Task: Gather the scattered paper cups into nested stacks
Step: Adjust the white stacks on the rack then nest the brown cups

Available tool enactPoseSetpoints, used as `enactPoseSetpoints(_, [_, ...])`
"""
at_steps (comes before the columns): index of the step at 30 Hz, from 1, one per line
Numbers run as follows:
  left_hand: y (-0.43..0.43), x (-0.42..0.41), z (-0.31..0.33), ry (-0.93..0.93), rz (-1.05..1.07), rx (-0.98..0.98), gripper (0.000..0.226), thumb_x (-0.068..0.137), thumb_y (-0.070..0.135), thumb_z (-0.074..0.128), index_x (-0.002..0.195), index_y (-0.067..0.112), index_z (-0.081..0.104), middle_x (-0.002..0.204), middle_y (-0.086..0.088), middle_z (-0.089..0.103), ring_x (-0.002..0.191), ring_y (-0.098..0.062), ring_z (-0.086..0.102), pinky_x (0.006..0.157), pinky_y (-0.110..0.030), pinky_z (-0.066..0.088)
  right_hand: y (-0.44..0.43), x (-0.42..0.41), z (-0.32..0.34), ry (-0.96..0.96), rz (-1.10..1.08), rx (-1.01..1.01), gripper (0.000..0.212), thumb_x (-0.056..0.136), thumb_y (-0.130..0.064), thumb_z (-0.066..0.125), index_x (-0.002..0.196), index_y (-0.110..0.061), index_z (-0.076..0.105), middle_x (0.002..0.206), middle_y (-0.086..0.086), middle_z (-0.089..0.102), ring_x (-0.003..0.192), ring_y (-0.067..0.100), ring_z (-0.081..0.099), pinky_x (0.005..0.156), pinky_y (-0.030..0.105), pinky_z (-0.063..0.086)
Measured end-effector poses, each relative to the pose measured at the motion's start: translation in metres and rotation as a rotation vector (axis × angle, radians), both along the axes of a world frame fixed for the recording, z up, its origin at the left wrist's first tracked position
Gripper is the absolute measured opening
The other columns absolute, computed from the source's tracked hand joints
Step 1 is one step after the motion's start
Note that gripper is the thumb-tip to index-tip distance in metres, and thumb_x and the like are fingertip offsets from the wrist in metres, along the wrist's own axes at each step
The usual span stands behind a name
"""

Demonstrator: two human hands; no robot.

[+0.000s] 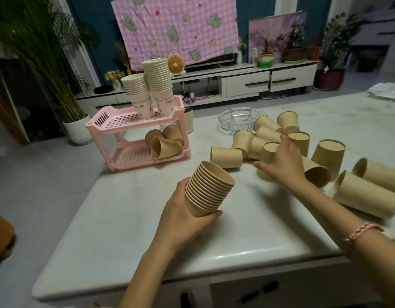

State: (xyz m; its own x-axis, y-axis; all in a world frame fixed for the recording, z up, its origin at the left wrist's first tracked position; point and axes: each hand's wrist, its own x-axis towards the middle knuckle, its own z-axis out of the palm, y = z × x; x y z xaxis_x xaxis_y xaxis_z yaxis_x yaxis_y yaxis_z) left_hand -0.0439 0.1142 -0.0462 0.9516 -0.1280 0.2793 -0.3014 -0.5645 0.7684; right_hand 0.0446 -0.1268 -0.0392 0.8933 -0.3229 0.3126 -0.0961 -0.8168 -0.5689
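Worktop point(130, 252): pale, glossy; nearest edge is closest to cam, bare there.
Left hand point(185, 221): grip closed round the base of the brown stack point(208, 190); thumb laid along the lower cup, fingers wrapped behind.
Brown stack: many nested kraft cups, mouth up, tilted away, held above the worktop, in front of the pink rack point(134, 134).
Right hand point(285, 165): grip spread loosely, palm down, laid over an upside-down cup point(270, 152) right of the pink rack; whether the cup is actually gripped can't be told.
Loose cups point(265, 138): cluster right of the pink rack, some on their sides, some bottom-up; one lying cup point(226, 157) is closest to the rack.
Far-right cups point(367, 194): lying on sides, well apart from the rack; may be short stacks, unclear.
Pink rack: 2 tiers; two white stacks point(154, 90) upright on top tier, three brown cups point(165, 144) tipped over on lower tier.
Glass ashtray point(238, 118): right of the rack, behind the loose cups.
Bracelet point(363, 231): pink, worn on right wrist.
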Motion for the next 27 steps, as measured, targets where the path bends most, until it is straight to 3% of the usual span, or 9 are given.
enactPoseSetpoints(3, [-0.001, 0.001, 0.000, -0.006, 0.004, 0.002, 0.075, 0.060, 0.040, 0.081, 0.120, 0.039, 0.036, 0.113, 0.013, 0.055, 0.098, -0.007, 0.057, 0.076, -0.013, 0.046, 0.003, 0.005, -0.006, -0.004, -0.015, -0.060, 0.072, 0.075, -0.035, 0.070, 0.130, -0.003, 0.035, 0.134, 0.023, 0.043, 0.121, 0.040, 0.039, 0.099, 0.046, 0.034])
enactPoseSetpoints(7, [-0.001, 0.000, -0.001, -0.009, 0.009, 0.004, 0.074, 0.061, 0.040, 0.081, 0.119, 0.039, 0.036, 0.108, 0.017, 0.053, 0.091, -0.001, 0.056, 0.072, -0.009, 0.044, 0.011, 0.007, -0.012, -0.017, 0.000, -0.034, 0.076, 0.071, -0.043, 0.072, 0.128, -0.005, 0.038, 0.132, 0.021, 0.043, 0.120, 0.038, 0.041, 0.097, 0.045, 0.036])
enactPoseSetpoints(11, [0.001, 0.000, -0.001, -0.008, 0.022, -0.007, 0.072, 0.061, 0.040, 0.081, 0.115, 0.043, 0.033, 0.101, 0.024, 0.050, 0.090, 0.006, 0.054, 0.070, -0.008, 0.043, 0.016, 0.009, -0.017, -0.088, 0.050, 0.141, 0.077, 0.071, -0.032, 0.075, 0.128, -0.004, 0.032, 0.133, 0.018, 0.046, 0.122, 0.035, 0.045, 0.096, 0.042, 0.039])
enactPoseSetpoints(14, [0.001, 0.001, -0.001, -0.009, 0.022, -0.006, 0.072, 0.060, 0.039, 0.082, 0.115, 0.041, 0.035, 0.103, 0.020, 0.052, 0.091, 0.004, 0.054, 0.070, -0.008, 0.043, 0.019, 0.006, -0.027, -0.066, 0.104, 0.312, 0.081, 0.070, -0.023, 0.076, 0.129, -0.004, 0.023, 0.134, 0.019, 0.044, 0.120, 0.035, 0.048, 0.095, 0.040, 0.041])
enactPoseSetpoints(17, [0.001, 0.001, -0.002, -0.014, 0.019, -0.003, 0.072, 0.060, 0.039, 0.082, 0.115, 0.040, 0.036, 0.106, 0.016, 0.055, 0.092, 0.003, 0.055, 0.070, -0.009, 0.043, 0.021, -0.002, -0.033, -0.048, 0.140, 0.348, 0.075, 0.069, -0.022, 0.076, 0.124, -0.005, 0.029, 0.130, 0.017, 0.047, 0.116, 0.034, 0.049, 0.091, 0.038, 0.042])
enactPoseSetpoints(21, [0.004, 0.002, 0.002, -0.033, 0.045, 0.008, 0.072, 0.060, 0.036, 0.082, 0.115, 0.040, 0.036, 0.101, 0.021, 0.052, 0.089, 0.004, 0.055, 0.068, -0.006, 0.040, 0.026, -0.024, -0.006, -0.182, 0.327, 0.409, 0.074, 0.069, -0.028, 0.077, 0.130, -0.017, 0.037, 0.124, 0.008, 0.050, 0.109, 0.024, 0.050, 0.089, 0.036, 0.045])
enactPoseSetpoints(25, [0.016, 0.006, 0.001, -0.087, 0.065, 0.091, 0.075, 0.056, 0.037, 0.083, 0.119, 0.036, 0.042, 0.108, 0.011, 0.058, 0.093, -0.008, 0.057, 0.070, -0.015, 0.045, 0.034, -0.053, 0.038, 0.034, 0.646, 0.413, 0.068, 0.067, -0.036, 0.076, 0.124, -0.026, 0.041, 0.102, 0.004, 0.054, 0.091, 0.018, 0.054, 0.074, 0.026, 0.047])
enactPoseSetpoints(27, [0.019, 0.005, 0.000, -0.131, 0.069, 0.198, 0.075, 0.055, 0.040, 0.077, 0.122, 0.033, 0.043, 0.110, 0.007, 0.058, 0.095, -0.014, 0.057, 0.073, -0.024, 0.048, 0.032, -0.059, 0.053, 0.211, 0.743, 0.278, 0.056, 0.065, -0.044, 0.074, 0.112, -0.027, 0.049, 0.099, -0.002, 0.057, 0.088, 0.015, 0.054, 0.070, 0.023, 0.046])
